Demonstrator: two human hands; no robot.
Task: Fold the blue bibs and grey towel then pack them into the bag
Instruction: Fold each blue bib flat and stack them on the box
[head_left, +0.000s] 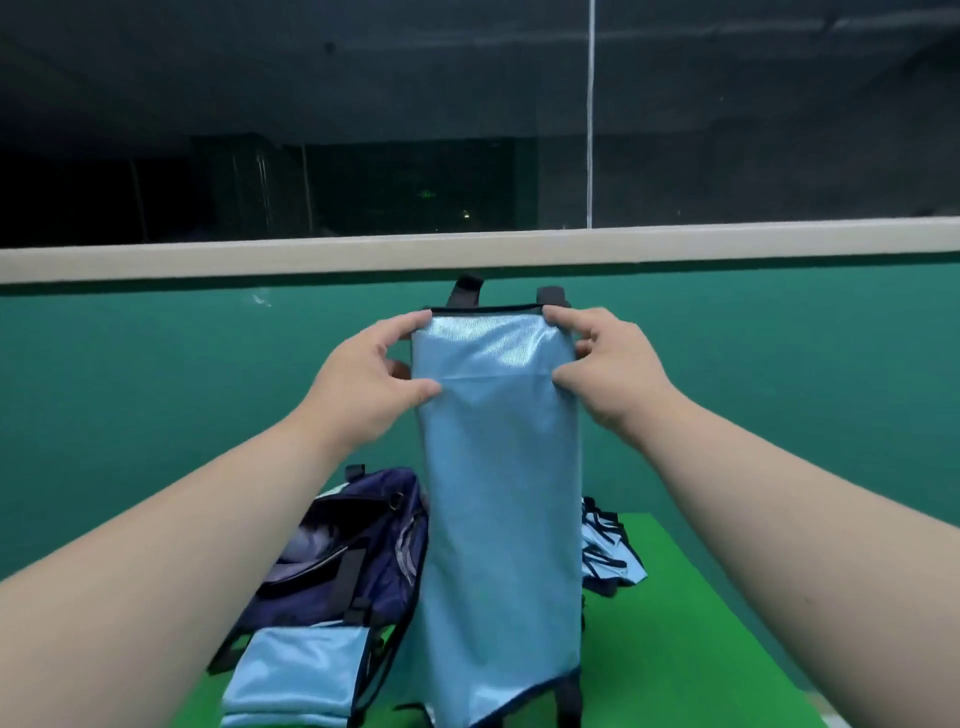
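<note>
A light blue bib (501, 519) with dark trim hangs upright in front of me, folded lengthwise into a long strip. My left hand (371, 376) pinches its upper left edge and my right hand (605, 358) pinches its upper right edge, thumbs on the near side. Dark straps stick up behind the top. The dark navy bag (353, 545) lies open on the green table, left of the hanging bib. A folded blue bib (298, 675) rests at the bag's near side. More blue bibs (610, 551) lie bunched to the right, partly hidden. No grey towel is in view.
The green table surface (675, 623) extends to the right of the bibs. Beyond it is a teal floor (156, 389), a pale ledge (467, 249) and dark glass with a white vertical line.
</note>
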